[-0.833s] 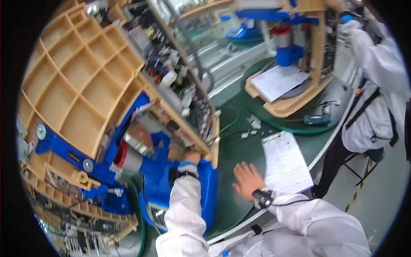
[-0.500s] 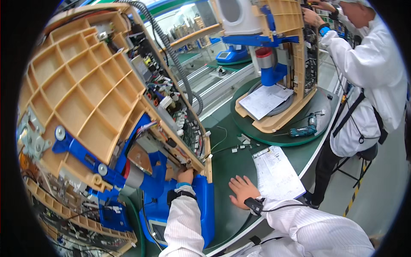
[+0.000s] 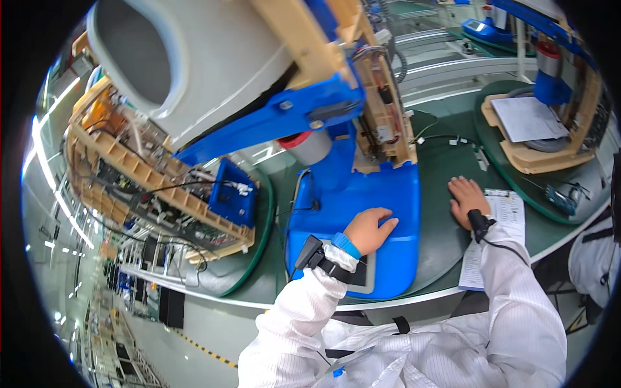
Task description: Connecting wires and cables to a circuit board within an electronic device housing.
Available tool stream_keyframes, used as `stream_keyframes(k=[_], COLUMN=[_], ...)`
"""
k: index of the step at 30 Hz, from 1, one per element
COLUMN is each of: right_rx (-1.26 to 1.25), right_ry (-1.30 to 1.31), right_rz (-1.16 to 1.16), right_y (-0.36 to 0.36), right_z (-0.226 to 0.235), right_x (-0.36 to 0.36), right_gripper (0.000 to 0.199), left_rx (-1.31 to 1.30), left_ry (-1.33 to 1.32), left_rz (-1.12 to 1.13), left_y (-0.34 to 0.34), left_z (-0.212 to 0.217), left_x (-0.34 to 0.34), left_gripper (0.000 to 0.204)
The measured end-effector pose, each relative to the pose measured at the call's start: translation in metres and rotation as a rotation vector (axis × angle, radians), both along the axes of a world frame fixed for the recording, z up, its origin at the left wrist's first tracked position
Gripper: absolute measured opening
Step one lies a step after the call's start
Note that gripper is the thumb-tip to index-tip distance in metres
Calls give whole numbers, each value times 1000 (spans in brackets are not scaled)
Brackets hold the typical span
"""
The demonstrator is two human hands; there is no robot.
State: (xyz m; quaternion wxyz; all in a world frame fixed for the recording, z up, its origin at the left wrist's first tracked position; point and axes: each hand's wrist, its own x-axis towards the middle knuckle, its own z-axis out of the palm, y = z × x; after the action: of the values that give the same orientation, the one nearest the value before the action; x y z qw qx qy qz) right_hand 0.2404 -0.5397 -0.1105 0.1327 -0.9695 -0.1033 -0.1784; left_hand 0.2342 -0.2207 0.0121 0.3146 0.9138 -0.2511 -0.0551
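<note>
My left hand (image 3: pixel 370 231) hovers over or rests on the blue base (image 3: pixel 394 249) of a large machine; contact cannot be made out. Its thumb stands apart from the fingers, and nothing shows in it. To the right, my right hand (image 3: pixel 467 202) lies on the green tabletop (image 3: pixel 440 236) with its fingers spread. It is beside a clipboard with printed sheets (image 3: pixel 508 210). Above the base rise a grey cylinder with a red ring (image 3: pixel 307 146), a blue arm (image 3: pixel 272 119) and a grey rounded housing (image 3: pixel 213 58). The tan frame column (image 3: pixel 381 97) holds wiring.
On the left, a second machine with a tan ribbed frame (image 3: pixel 155 184) stands on a green round turntable (image 3: pixel 266 242). At far right, another tan base (image 3: pixel 550 158) carries papers (image 3: pixel 527 118); a teal power drill (image 3: pixel 561 199) lies near it. A cable (image 3: pixel 446 137) crosses the table.
My view has swung left and down. My left hand has come out from the foot of the column to the front of the blue base. My right hand stays flat on the table.
</note>
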Motion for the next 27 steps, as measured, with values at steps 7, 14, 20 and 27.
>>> stream_keyframes(k=[7,14,20,27], right_rx=[-135,-84,-28,20], right_ry=[-36,-34,57,111], right_rz=[-308,-340,-339,-315], right_y=[-1,29,35,28], right_z=[-38,-33,-10,-6], right_x=[26,-11,-26,-17], right_gripper=[49,61,62,62], left_rx=[303,344,412,409], left_ry=[14,8,89,0], left_rz=[232,324,338,346], left_y=[37,22,18,14], left_z=[-6,-4,2,-5], left_x=[-7,-12,-5,3], left_gripper=[45,53,53,46])
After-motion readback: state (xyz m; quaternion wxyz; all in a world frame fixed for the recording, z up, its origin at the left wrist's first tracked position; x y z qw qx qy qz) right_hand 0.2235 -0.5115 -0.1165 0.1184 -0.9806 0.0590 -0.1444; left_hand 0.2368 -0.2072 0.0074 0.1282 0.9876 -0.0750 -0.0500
